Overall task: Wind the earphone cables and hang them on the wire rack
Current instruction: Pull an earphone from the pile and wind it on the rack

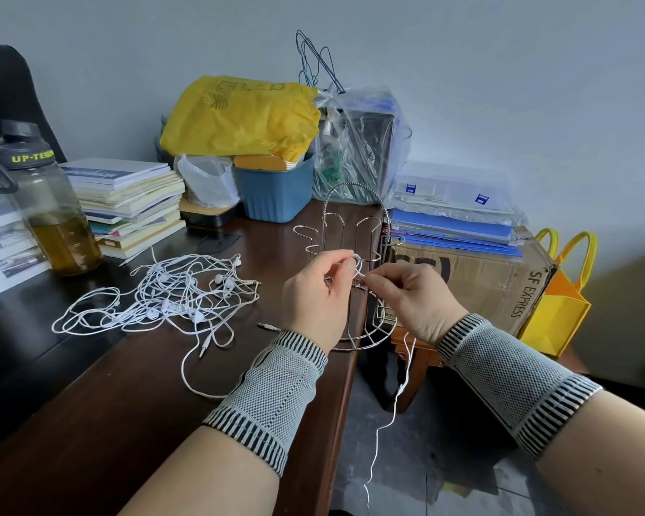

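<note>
A tangle of several white earphone cables [172, 292] lies on the dark wooden table [127, 385], left of my hands. A chrome wire rack [354, 225] with looped hooks and an arched handle stands at the table's right edge. My left hand [315, 292] and my right hand [406, 292] meet in front of the rack, both pinching a small loop of one white earphone cable [356, 264]. The rest of that cable [388, 422] hangs from my right hand down past the table edge toward the floor.
A tinted water bottle [49, 217] and a stack of books [127, 202] stand at the left. Behind are a yellow bag [239, 117], a blue bin [276, 191] and clear plastic bags [358, 143]. A cardboard box [473, 277] with folders sits right of the table.
</note>
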A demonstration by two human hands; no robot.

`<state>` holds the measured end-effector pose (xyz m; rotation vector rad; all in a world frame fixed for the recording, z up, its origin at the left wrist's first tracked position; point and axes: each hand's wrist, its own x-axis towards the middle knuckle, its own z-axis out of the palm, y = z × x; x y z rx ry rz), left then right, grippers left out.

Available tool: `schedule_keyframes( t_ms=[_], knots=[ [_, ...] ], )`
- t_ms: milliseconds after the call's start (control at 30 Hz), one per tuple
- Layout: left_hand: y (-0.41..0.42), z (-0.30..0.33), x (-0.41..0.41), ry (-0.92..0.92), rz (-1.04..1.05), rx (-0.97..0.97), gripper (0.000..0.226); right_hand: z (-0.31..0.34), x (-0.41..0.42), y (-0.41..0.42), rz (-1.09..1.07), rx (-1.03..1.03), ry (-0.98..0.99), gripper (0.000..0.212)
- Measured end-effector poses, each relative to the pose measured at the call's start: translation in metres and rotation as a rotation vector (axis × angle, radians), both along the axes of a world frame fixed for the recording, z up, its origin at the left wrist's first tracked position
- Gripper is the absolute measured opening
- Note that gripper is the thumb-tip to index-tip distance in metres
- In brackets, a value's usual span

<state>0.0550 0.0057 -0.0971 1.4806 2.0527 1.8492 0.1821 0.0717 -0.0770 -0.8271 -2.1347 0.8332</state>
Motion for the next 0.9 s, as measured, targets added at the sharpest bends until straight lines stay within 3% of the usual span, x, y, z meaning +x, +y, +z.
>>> schedule_keyframes(
  t_ms=[133, 267, 533, 900],
  knots=[
    [-0.0003, -0.0019, 0.0019, -0.026, -0.039, 0.019, 0.018, -0.0039, 0.0000, 0.0030, 0.002, 0.066, -0.041, 0.019],
    [0.0024, -0.0031, 0.0015, -0.084, -0.048, 0.036, 0.018, -0.0030, -0.0030, 0.0049, -0.011, 0.006, -0.028, 0.019],
    [0.0085, -0.0030, 0.0022, -0.205, -0.046, 0.031, 0.008, 0.0009, -0.0054, 0.0058, -0.042, -0.416, 0.352, 0.015],
    [0.0058, 0.0023, 0.0089, -0.423, -0.144, -0.010, 0.013, -0.0016, -0.0067, 0.0049, 0.005, -0.323, 0.239, 0.023]
  ],
)
